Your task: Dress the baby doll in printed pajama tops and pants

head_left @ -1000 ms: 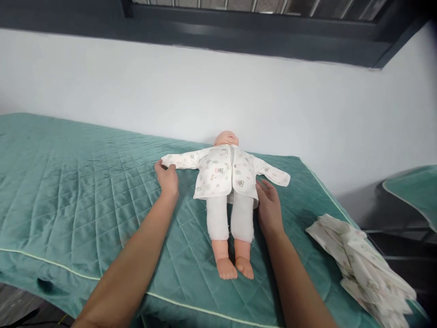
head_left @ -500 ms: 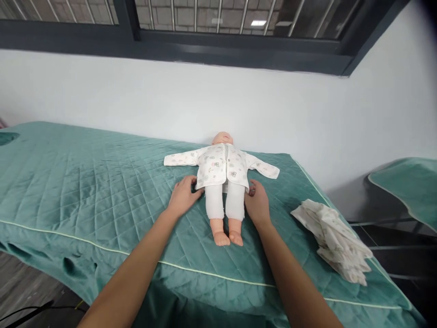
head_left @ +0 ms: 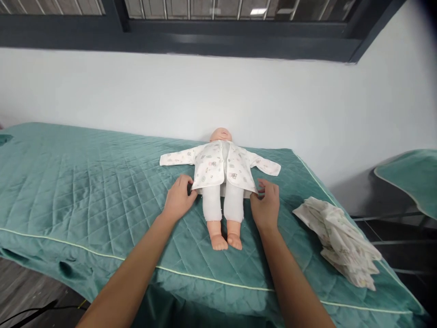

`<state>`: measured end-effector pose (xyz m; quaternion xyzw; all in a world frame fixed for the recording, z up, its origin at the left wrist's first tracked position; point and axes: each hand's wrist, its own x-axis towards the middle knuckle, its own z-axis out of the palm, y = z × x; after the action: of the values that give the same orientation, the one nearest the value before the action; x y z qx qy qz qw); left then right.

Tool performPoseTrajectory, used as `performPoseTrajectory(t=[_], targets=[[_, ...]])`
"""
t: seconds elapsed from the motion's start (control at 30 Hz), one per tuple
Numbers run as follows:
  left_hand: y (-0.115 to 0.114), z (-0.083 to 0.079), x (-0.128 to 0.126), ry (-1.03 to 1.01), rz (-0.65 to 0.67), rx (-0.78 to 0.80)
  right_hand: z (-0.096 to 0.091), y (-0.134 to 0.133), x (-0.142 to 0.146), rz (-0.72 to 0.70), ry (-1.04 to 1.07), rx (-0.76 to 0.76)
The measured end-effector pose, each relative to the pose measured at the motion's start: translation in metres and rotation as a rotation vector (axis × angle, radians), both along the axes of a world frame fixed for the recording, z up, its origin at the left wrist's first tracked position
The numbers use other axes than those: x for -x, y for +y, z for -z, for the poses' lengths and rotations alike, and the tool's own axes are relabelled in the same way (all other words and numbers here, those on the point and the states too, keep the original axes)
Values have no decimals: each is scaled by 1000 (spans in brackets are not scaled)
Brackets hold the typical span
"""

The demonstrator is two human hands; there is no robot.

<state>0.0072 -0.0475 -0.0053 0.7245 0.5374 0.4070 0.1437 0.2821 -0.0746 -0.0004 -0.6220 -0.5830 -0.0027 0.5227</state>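
A baby doll (head_left: 221, 135) lies on its back, head toward the wall and bare feet toward me. It wears a white printed baby jacket (head_left: 209, 165), open down the front, with both sleeves spread sideways. White cloth covers the doll's upper legs (head_left: 212, 203). My left hand (head_left: 180, 196) pinches the jacket's lower left corner. At the lower right corner, my right hand (head_left: 266, 203) grips the hem between thumb and fingers. The hem is drawn out wide between both hands.
The doll lies on a green quilted bed cover (head_left: 102, 196) with pale piping. A crumpled white printed cloth (head_left: 341, 241) rests near the right end. Behind stand a white wall (head_left: 136, 91) and a dark window frame (head_left: 232, 38). Another green-covered piece of furniture (head_left: 413, 177) is at far right.
My right hand has moved outward to the right with the jacket's hem, spreading it wider. My left hand has shifted slightly left. The camera view has tilted a little.
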Motion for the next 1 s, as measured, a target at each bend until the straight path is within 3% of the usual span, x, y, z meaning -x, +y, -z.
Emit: performPoseTrajectory(t=[0.17,0.27,0.4,0.53,0.7,0.83,1.0], targets=[[-3,-8,-9,-91,127,-185,-7,-3,11,-189,-179,-86],[-2,-12,-19,-136,146,-184,-8,-3,15,-272,-151,-76],[7,-18,-41,-211,137,-152,-9,-3,17,-275,-48,-48],[15,-18,-51,-408,28,-67,-8,1,13,-225,206,35],[20,-8,-37,-831,-95,74,-1,8,1,-229,674,31],[24,0,-30,-1046,-97,115,3,8,-4,-296,790,-15],[26,3,-29,-1089,-109,100,4,8,-4,-302,833,-27]])
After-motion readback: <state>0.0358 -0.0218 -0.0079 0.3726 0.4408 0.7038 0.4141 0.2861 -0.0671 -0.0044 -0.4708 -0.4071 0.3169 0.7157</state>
